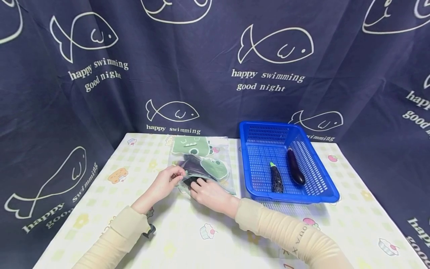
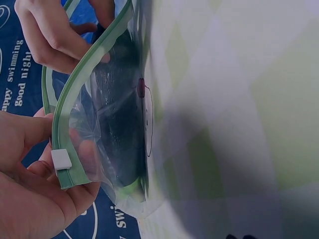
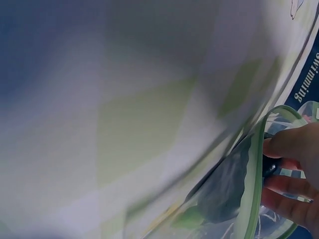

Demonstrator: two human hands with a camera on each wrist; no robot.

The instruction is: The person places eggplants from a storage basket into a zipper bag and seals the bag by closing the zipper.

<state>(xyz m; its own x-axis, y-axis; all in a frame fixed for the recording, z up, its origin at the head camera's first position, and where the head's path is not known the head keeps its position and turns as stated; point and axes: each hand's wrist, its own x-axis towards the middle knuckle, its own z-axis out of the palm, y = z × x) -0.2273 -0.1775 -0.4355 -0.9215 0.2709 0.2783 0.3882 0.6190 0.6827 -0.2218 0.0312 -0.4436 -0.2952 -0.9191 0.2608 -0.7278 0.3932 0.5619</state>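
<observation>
A clear zip bag (image 1: 215, 168) with green cartoon prints lies on the table, its mouth toward me. Inside it rests a dark purple eggplant (image 1: 190, 164). My left hand (image 1: 164, 183) pinches the green-edged rim at the left corner of the mouth, close to the white slider (image 2: 61, 159). At the opening, my right hand (image 1: 211, 194) grips another dark eggplant (image 3: 270, 167) between thumb and fingers. Most of that eggplant is hidden by the hand and the bag's rim.
To the right of the bag stands a blue plastic basket (image 1: 244, 160). A long purple eggplant (image 1: 295, 168) and a shorter dark one with a green tip and net-like surface (image 1: 277, 180) lie in it. Behind the table hangs a dark blue fish-print curtain (image 1: 215, 93).
</observation>
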